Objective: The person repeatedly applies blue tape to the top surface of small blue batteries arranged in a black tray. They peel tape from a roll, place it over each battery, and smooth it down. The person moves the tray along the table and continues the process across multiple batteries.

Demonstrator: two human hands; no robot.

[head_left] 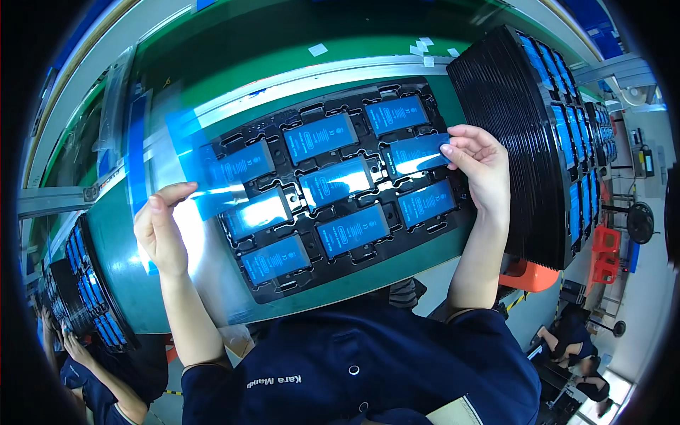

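A black moulded tray point(418, 248) lies at a slant on the green bench, with several flat blue batteries point(354, 230) in its pockets. My right hand point(482, 163) pinches the right end of one blue battery point(414, 156) in the middle row, thumb on top; it lies at its pocket. Left of the tray, my left hand point(166, 227) is closed at the edge of a see-through blue film point(188, 152). This film is blurred and overlaps the tray's left batteries. Glare hides part of its lower edge.
A tall stack of black trays point(503, 142) with blue batteries stands close on the right. Another tray stack point(92, 283) is at the lower left, near a co-worker's arm point(106, 382). A metal rail point(283, 83) runs behind the tray; white paper scraps point(423, 46) lie beyond it.
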